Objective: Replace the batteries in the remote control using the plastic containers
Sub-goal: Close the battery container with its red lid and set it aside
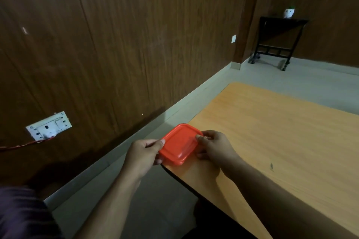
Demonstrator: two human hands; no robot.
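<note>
head view first, where's the container?
— the orange-lidded container (pixel 179 144) sits at the near left corner of the wooden table (pixel 272 132), lid up, roughly square with no clear long axis, one corner pointing away toward the wall.
— and the hands?
— left hand (pixel 144 154) grips its left edge, right hand (pixel 212 146) pinches the right. the base is probably clear plastic; contents hidden.

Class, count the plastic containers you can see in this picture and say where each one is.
1. The red container sits at the table's near-left edge, held between the left hand and right hand. Others may lie outside the view.
</note>
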